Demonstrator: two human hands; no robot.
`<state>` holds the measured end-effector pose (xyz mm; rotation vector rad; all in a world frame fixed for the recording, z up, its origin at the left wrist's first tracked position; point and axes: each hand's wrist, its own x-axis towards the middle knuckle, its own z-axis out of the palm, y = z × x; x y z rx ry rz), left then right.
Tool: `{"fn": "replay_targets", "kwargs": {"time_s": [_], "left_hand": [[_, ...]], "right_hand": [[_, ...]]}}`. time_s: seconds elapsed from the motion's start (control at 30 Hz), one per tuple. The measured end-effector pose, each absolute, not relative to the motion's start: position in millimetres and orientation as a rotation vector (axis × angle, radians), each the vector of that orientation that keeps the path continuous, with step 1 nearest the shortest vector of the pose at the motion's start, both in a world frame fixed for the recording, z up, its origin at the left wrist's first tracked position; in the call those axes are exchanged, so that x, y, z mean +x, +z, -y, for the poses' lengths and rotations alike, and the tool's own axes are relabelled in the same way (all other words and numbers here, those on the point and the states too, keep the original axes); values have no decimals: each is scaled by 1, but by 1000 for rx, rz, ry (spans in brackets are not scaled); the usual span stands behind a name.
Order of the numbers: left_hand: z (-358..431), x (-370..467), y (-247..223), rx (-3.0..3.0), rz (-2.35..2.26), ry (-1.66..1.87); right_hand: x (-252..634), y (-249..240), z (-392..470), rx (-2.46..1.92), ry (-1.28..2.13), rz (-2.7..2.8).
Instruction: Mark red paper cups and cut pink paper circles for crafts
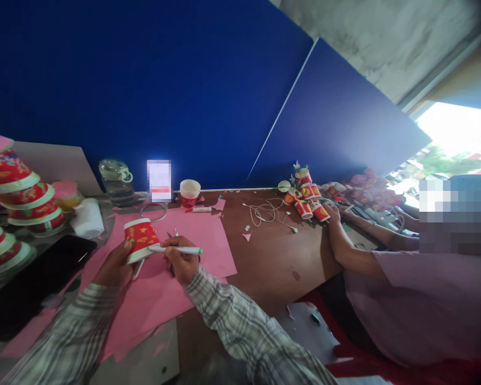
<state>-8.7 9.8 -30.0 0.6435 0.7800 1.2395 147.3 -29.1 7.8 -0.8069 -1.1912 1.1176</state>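
Observation:
My left hand point(118, 263) is closed around the side of a red paper cup point(143, 237) with yellow star patterns and white rims, tilted above the pink paper point(208, 256). In my right hand point(181, 259) is a white marker point(190, 249) with a green end, gripped between thumb and fingers. The marker's other end meets the cup near its lower white rim; whether its tip touches I cannot tell. Beneath the hands, scissors point(172, 233) lie partly hidden on the paper, and a slim white-and-orange item point(137, 269) shows below the cup.
Stacked red cups and bowls point(28, 198) and a black tablet-like slab point(36, 283) sit left. Behind are a glass jar point(116, 182), another cup point(189, 193) and a capped marker point(201, 209). A white cable point(264, 213) lies right, near a co-worker's hands point(332, 214) and decorated cups point(304, 198).

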Motion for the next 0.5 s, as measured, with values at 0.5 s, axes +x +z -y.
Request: {"fn": "replay_targets", "kwargs": {"time_s": [0.5], "left_hand": [[-7,-2,-19,739,-872,1313]], "right_hand": [[147,1,27,-824,1090,1227]]}}
